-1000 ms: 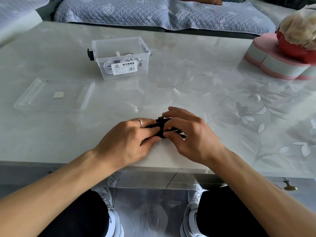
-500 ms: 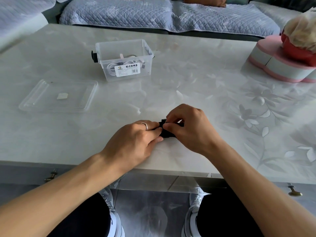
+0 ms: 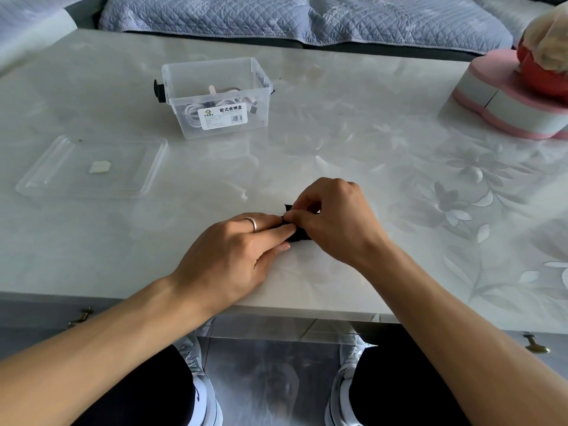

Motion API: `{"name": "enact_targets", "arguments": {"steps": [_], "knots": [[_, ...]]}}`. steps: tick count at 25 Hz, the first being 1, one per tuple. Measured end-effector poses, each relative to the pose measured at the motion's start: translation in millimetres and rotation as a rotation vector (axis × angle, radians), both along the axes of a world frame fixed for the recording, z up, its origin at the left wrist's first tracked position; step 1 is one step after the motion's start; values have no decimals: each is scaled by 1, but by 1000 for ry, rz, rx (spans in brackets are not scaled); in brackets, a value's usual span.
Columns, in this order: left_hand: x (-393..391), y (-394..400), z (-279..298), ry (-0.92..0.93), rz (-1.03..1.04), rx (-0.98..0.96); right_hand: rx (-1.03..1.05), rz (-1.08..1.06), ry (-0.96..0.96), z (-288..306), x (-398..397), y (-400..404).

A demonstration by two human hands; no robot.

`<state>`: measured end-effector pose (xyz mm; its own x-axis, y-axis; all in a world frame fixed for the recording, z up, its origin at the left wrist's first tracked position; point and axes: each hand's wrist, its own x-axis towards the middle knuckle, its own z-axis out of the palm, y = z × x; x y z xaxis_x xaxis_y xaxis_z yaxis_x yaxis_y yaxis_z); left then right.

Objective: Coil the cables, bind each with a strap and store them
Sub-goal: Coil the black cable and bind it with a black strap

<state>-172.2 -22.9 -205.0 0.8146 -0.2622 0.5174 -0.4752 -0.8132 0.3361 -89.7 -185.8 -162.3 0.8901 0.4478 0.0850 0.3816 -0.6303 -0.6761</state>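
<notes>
A small black cable bundle (image 3: 299, 235) lies on the table near its front edge, mostly hidden between my two hands. My left hand (image 3: 236, 253) lies flat beside it, its straight fingers pressing on the bundle's left end. My right hand (image 3: 335, 219) curls over the bundle and pinches a black strap at its top with thumb and fingertips. A clear storage box (image 3: 261, 93) stands at the back left of the table with white coiled cables (image 3: 196, 113) inside.
The box's clear lid (image 3: 144, 167) lies upside down on the left of the table, a small white piece on it. A pink heart-shaped box (image 3: 504, 103) with a red object on top stands at the far right. A quilted sofa runs behind the table.
My right hand has closed tighter over the bundle, and its fingertips have come together at the strap. My left hand's fingers have straightened against the bundle.
</notes>
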Motion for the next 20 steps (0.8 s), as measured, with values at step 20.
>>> {"name": "enact_targets", "arguments": {"steps": [20], "knots": [[-1, -5, 1, 36, 11, 2, -63, 225, -604, -17, 4, -8]]}}
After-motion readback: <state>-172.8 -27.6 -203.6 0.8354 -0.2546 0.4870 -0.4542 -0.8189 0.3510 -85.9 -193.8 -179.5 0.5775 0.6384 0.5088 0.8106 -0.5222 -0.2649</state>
